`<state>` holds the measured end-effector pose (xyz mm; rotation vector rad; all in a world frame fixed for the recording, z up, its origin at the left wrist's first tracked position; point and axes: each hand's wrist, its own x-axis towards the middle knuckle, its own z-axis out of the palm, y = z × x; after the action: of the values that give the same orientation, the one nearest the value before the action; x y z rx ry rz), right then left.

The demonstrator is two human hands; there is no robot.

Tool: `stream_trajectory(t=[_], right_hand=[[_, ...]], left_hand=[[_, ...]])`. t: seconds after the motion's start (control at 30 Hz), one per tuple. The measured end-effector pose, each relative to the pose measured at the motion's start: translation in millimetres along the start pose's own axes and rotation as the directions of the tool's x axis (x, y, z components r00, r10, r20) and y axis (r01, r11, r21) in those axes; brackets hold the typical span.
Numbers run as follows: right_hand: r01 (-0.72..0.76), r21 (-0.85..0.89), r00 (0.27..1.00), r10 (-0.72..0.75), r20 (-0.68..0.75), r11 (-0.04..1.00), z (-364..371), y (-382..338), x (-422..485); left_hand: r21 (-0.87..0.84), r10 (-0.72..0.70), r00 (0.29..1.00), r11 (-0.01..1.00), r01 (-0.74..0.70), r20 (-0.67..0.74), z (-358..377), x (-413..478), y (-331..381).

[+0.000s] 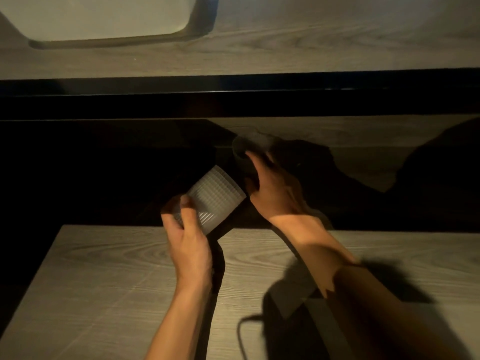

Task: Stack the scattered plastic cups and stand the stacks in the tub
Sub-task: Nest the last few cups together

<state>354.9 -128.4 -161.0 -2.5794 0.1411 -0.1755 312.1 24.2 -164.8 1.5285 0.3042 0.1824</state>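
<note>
Plastic, ribbed and translucent: from the head view, my left hand (pixel 189 245) grips one cup (pixel 215 196), tilted, thumb and fingers (pixel 185 201) curled round its lower end, over the near desk (pixel 117 281) edge. My right hand (pixel 272 188) wraps a dark cup (pixel 252 144) in deep shadow, thumb on its side. No stack looks formed yet. The white tub (pixel 109 19) sits well apart at far left and shows no cups. A black gap (pixel 104 165) lies between, and a cable (pixel 241 333) trails nearby.

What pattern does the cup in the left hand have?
The cup has a fine ribbed grid, translucent; head view.
</note>
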Motion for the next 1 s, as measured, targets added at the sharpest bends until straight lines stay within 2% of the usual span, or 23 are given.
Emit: stream_trajectory(t=[0.17, 0.23, 0.27, 0.3, 0.37, 0.43, 0.5, 0.6, 0.77, 1.0], right_hand=[[-0.074, 0.015, 0.997, 0.073, 0.016, 0.997, 0, 5, -9], [-0.093, 0.102, 0.996, 0.091, 0.021, 0.990, -2, 7, -19], [-0.116, 0.199, 0.993, 0.111, 0.035, 0.973, -2, 9, -24], [-0.159, 0.338, 0.987, 0.140, 0.079, 0.928, -4, 8, -32], [-0.283, 0.628, 0.959, 0.223, 0.175, 0.725, -4, 6, -45], [-0.385, 0.772, 0.915, 0.322, 0.245, 0.506, 0, 5, -56], [-0.384, 0.831, 0.906, 0.341, 0.253, 0.404, 2, 4, -64], [-0.358, 0.836, 0.921, 0.303, 0.244, 0.416, 1, 4, -74], [-0.273, 0.870, 0.961, 0.159, 0.226, 0.411, -7, 6, -84], [-0.185, 0.796, 0.975, 0.010, 0.220, 0.576, -14, 9, -91]], left_hand=[[0.049, -0.007, 1.000, 0.999, 0.008, -0.022, -1, -5, -2], [0.074, 0.014, 0.999, 0.997, -0.011, -0.037, -3, -7, -3], [0.088, 0.028, 0.999, 0.996, -0.024, -0.035, -3, -9, -3], [0.102, 0.033, 0.999, 0.994, -0.029, -0.033, -4, -12, -4], [0.117, 0.024, 0.999, 0.993, -0.019, -0.039, -7, -19, -8], [0.093, 0.035, 0.999, 0.995, -0.033, -0.026, -12, -27, -10], [0.068, 0.041, 0.999, 0.997, -0.041, -0.008, -15, -33, -9], [0.049, 0.031, 1.000, 0.998, -0.031, -0.002, -18, -38, -9], [0.045, 0.021, 0.999, 0.999, -0.020, -0.026, -22, -47, -15], [0.045, 0.041, 0.998, 0.998, -0.038, -0.049, -30, -47, -19]])
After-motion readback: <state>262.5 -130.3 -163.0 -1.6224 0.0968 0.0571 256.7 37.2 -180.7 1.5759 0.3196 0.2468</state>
